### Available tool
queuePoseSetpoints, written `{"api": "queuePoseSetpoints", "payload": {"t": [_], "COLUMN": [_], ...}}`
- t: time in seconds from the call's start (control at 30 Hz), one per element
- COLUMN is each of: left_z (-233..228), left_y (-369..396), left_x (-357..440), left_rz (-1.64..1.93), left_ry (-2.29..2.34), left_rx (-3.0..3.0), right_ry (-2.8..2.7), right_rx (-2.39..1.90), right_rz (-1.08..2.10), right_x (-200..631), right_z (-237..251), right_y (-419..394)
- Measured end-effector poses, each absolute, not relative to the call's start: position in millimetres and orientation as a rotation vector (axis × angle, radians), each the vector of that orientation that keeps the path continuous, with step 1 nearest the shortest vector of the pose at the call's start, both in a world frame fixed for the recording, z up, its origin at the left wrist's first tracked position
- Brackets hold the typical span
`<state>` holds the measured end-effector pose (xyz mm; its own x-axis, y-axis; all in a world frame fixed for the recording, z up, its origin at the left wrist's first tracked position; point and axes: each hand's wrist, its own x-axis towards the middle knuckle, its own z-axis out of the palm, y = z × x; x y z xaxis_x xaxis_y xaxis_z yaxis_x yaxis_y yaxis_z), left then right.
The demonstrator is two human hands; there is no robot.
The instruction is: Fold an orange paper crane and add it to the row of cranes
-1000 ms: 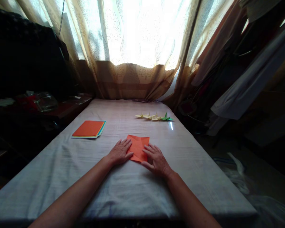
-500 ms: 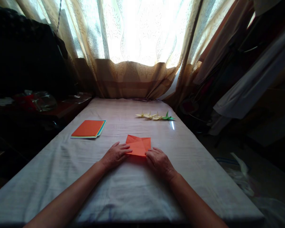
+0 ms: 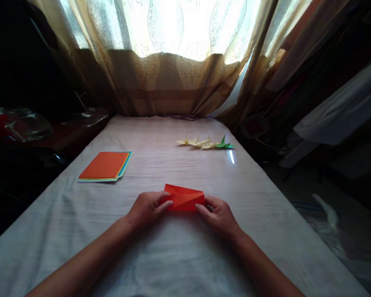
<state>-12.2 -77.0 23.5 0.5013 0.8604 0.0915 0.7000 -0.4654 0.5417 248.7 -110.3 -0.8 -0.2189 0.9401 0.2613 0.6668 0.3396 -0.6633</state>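
A creased orange-red sheet of origami paper (image 3: pixel 185 199) is held between my two hands over the cloth, its near edge bent up so it forms a narrow, folded band. My left hand (image 3: pixel 150 207) pinches the left end, thumb in front and fingers behind. At the right end, my right hand (image 3: pixel 219 212) grips the corner with its thumb toward me and fingers behind the paper. Whether the lower edge touches the cloth, I cannot tell.
A stack of coloured paper (image 3: pixel 105 165), orange on top, lies to the left. Several folded paper cranes, pale yellow ones (image 3: pixel 198 143) and a green one (image 3: pixel 224 144), stand in a row at the back right. A white cloth (image 3: pixel 148 165) covers the table; a curtain (image 3: pixel 160 82) hangs behind.
The paper lay nearly flat under my fingers before; now its near side is raised and both hands pinch its ends. The view has tilted down slightly.
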Motion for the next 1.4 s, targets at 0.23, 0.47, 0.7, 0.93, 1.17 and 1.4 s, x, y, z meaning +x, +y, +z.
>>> {"api": "queuePoseSetpoints", "payload": {"t": [0.23, 0.47, 0.7, 0.93, 1.17, 1.4], "left_z": [22.1, 2.4, -3.2, -13.3, -21.5, -13.5], "left_y": [-44.8, -59.0, -81.3, -88.7, -100.4, -91.3], "left_x": [0.3, -5.2, 13.8, 18.2, 15.5, 13.5], "left_rz": [0.483, 0.659, 0.429, 0.188, 0.325, 0.352], "left_ry": [1.467, 1.43, 1.067, 1.016, 1.124, 1.157], "left_rx": [1.998, 2.258, 2.758, 2.822, 2.872, 2.89], "right_ry": [-1.714, -1.729, -1.85, -2.082, -2.518, -2.551], "right_rx": [-1.827, -1.816, -1.721, -1.565, -1.34, -1.485], "right_rz": [0.357, 0.183, 0.037, -0.189, 0.057, 0.02], "right_x": [240.3, 239.4, 239.5, 239.1, 234.9, 260.0], "right_z": [-7.1, -15.7, -19.9, -13.0, -22.0, -23.2], "right_y": [-112.2, -113.7, -113.7, -118.4, -117.9, -116.4]}}
